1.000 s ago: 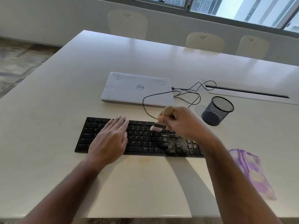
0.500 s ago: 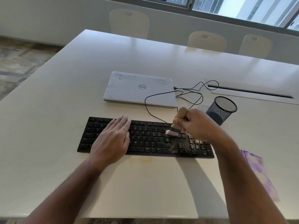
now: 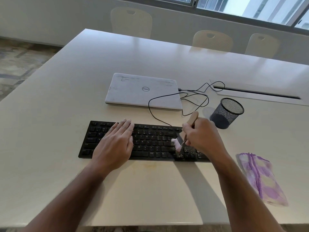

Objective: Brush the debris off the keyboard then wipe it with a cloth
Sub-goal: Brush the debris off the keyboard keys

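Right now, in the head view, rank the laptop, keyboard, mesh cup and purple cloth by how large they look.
1. keyboard, widest, though partly covered by both hands
2. laptop, close behind; it lies farther from the camera, so this order is unsure
3. purple cloth
4. mesh cup, smallest

Debris-flecked black keyboard (image 3: pixel 150 143), folded purple cloth (image 3: pixel 260 178)
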`<state>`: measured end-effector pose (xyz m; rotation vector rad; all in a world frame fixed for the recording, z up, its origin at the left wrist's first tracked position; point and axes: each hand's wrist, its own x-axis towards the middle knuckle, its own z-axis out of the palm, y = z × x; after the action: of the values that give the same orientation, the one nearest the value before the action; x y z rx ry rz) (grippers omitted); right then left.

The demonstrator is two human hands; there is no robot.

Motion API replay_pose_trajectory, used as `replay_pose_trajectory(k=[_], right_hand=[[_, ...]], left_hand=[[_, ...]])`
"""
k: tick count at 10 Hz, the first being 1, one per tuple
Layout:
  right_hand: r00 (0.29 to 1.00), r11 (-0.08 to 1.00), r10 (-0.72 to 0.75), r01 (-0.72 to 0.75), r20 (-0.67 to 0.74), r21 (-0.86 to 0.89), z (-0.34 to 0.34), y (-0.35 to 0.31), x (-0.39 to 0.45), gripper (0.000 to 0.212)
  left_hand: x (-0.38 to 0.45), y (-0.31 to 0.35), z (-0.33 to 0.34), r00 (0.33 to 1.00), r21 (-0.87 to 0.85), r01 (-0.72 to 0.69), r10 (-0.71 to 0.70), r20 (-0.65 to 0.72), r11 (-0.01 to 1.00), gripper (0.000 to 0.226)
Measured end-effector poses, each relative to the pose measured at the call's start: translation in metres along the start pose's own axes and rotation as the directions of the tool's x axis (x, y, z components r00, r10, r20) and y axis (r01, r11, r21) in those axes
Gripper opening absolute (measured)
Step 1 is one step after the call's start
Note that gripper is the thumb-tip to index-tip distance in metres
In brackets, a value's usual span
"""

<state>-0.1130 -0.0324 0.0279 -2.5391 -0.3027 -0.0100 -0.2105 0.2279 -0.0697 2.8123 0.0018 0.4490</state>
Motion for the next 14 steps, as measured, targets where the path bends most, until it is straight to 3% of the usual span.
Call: replay_pose_trajectory(k=[1, 3, 5, 7, 9, 11, 12, 13, 14], right_hand=[[0.997, 0.999, -0.005, 0.009, -0.079, 0.044, -0.002, 0.0, -0.002, 0.035], [0.999, 0.999, -0.032, 0.032, 0.028, -0.009, -0.005, 0.0, -0.01, 0.033], [0.995, 0.993, -0.05, 0.058, -0.086, 0.1, -0.001, -0.006, -0.008, 0.031], [0.998, 0.998, -0.056, 0.055, 0.032, 0.03, -0.001, -0.001, -0.009, 0.035], [0.997, 0.99, -0.043, 0.052, -0.067, 0.13, 0.0, -0.004, -0.008, 0.031], [0.998, 0.995, -0.058, 0.057, 0.02, 0.084, 0.0, -0.005, -0.012, 0.035], [0.998, 0.981, -0.045, 0.053, -0.05, 0.185, 0.002, -0.011, -0.009, 0.031], [0.998, 0.98, -0.039, 0.047, -0.046, 0.191, 0.012, -0.016, -0.01, 0.03], [0.999, 0.995, -0.05, 0.051, -0.014, 0.091, 0.012, -0.016, -0.014, 0.034]], left_hand=[[0.0, 0.0, 0.0, 1.0, -0.005, 0.002, -0.002, -0.004, 1.0, 0.058], [0.0, 0.001, 0.0, 1.0, -0.005, -0.001, 0.001, -0.006, 1.0, 0.059], [0.0, 0.001, 0.0, 1.0, -0.004, 0.0, -0.001, -0.009, 1.0, 0.059], [0.0, 0.0, 0.0, 1.0, -0.004, -0.004, 0.004, -0.006, 1.0, 0.057], [0.0, 0.0, 0.001, 1.0, -0.008, 0.002, -0.002, -0.006, 1.0, 0.058], [0.0, 0.0, 0.001, 1.0, -0.003, 0.004, -0.004, -0.008, 1.0, 0.058], [-0.001, 0.001, 0.0, 1.0, -0.001, 0.003, -0.003, -0.006, 1.0, 0.058], [0.0, 0.0, 0.0, 1.0, -0.003, 0.003, -0.003, -0.006, 1.0, 0.058], [0.0, 0.001, 0.0, 1.0, -0.002, 0.004, -0.004, -0.005, 1.0, 0.058]])
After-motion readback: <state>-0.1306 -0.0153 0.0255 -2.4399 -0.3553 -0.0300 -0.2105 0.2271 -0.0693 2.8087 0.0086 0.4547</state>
